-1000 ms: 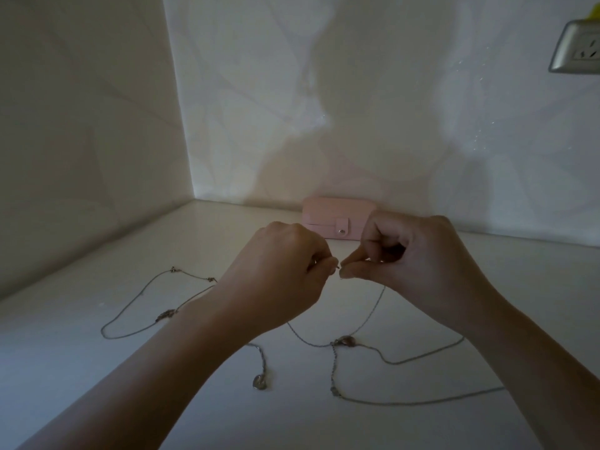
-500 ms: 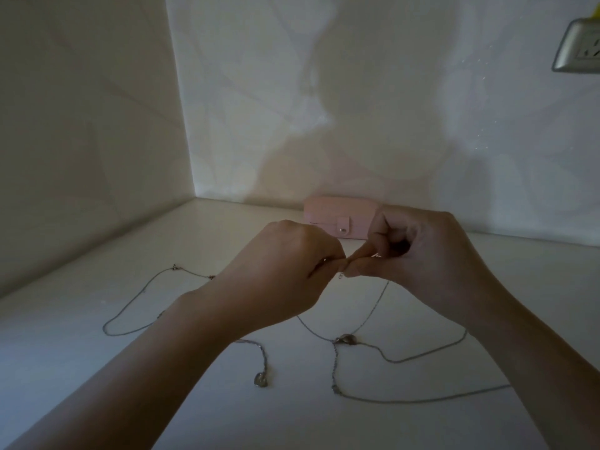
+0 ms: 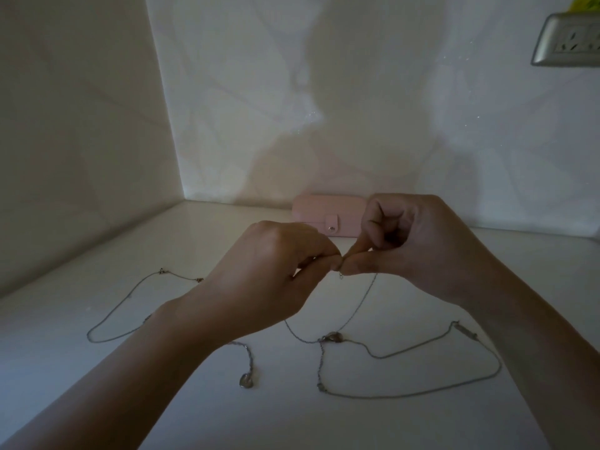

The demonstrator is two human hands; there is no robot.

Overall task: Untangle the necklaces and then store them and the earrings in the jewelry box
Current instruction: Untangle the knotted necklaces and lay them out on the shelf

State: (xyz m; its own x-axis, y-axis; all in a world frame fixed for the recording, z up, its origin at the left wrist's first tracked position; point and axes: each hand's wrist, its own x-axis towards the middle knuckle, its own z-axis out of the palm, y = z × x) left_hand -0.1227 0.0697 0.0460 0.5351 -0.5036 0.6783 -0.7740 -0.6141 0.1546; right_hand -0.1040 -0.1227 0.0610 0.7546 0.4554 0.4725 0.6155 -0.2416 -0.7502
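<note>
Necklaces [image 3: 331,337] lie spread on the worktop [image 3: 65,378], one thin chain [image 3: 367,293] lifted up. The left hand [image 3: 276,271] and the right hand [image 3: 422,248] both pinch it, fingertips touching — likely to pick a tiny knot or clasp loose.

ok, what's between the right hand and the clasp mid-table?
Head view: a thin necklace chain runs from the right hand down to the clasp.

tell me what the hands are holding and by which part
The left hand and right hand pinch a thin necklace chain at its lifted top, fingertips meeting.
</note>
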